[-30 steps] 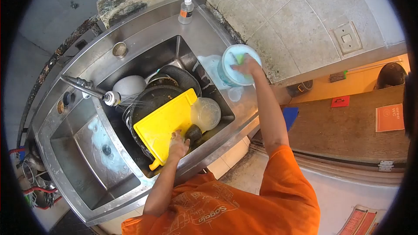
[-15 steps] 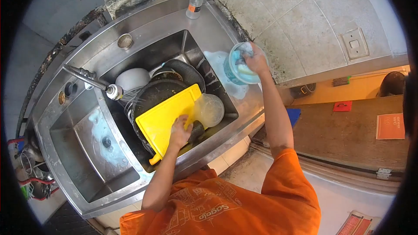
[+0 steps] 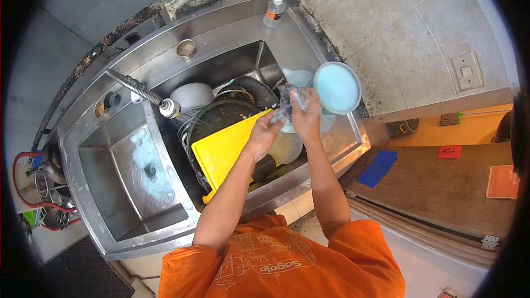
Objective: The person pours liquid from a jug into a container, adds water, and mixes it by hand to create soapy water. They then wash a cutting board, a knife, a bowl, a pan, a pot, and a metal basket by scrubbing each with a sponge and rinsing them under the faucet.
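My right hand [image 3: 307,111] is closed round a soapy scouring pad [image 3: 284,109], dark and grey under white suds. My left hand [image 3: 266,132] meets it from the other side, thumb and fingers pinching the pad's near edge. Both are above the right basin. Beneath them a yellow cutting board [image 3: 223,152] lies tilted across a dark pan [image 3: 221,121]. A translucent plastic bowl [image 3: 287,148] sits partly hidden under my right forearm. To the right, a round tub [image 3: 338,88] of pale blue soapy water stands on the drainboard.
The left basin [image 3: 105,179] has blue suds round its drain. A spring-hose faucet [image 3: 146,95] reaches over the divider. A pump bottle [image 3: 274,11] and a small metal cup [image 3: 186,48] stand on the back ledge. A tiled wall [image 3: 381,38] borders the right side.
My right hand has come out of the tub and moved left with the soapy pad. My left hand has risen off the cutting board area to meet it. The view has shifted slightly.
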Available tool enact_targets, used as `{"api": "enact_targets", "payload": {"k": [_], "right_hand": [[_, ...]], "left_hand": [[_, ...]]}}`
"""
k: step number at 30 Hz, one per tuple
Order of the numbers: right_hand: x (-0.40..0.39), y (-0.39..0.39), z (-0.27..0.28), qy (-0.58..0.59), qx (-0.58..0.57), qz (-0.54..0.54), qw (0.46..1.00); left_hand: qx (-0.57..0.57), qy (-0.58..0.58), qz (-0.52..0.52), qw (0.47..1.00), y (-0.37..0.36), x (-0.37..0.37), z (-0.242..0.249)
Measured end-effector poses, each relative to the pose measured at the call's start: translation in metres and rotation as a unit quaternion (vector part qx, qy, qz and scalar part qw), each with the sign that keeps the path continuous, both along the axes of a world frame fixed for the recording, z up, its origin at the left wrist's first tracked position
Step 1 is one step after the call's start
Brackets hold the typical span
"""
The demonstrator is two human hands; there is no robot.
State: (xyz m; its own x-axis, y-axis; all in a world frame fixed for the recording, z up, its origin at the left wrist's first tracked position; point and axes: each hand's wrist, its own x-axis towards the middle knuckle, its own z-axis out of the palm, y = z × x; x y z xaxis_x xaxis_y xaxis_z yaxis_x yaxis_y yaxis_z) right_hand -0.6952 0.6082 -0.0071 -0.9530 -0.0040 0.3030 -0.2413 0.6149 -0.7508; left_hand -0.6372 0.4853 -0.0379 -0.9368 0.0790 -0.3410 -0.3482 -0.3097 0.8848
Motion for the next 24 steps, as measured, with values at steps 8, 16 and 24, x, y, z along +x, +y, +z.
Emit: {"api": "enact_targets", "payload": {"k": [8,16,24], "right_hand": [[0.002,-0.001,-0.02,-0.004,-0.096,-0.132,0.987],[0.051,-0.026,-0.063,-0.302,-0.067,-0.017,0.951],[0.063,-0.031,-0.038,-0.391,-0.029,-0.066,0.918]], "left_hand": [[-0.212,0.077,-0.124,0.966,-0.026,0.017,-0.017],[-0.109,0.017,0.071,0.991,-0.028,0.051,-0.046],[-0.279,0.057,-0.047,0.957,-0.025,0.064,-0.087]]}}
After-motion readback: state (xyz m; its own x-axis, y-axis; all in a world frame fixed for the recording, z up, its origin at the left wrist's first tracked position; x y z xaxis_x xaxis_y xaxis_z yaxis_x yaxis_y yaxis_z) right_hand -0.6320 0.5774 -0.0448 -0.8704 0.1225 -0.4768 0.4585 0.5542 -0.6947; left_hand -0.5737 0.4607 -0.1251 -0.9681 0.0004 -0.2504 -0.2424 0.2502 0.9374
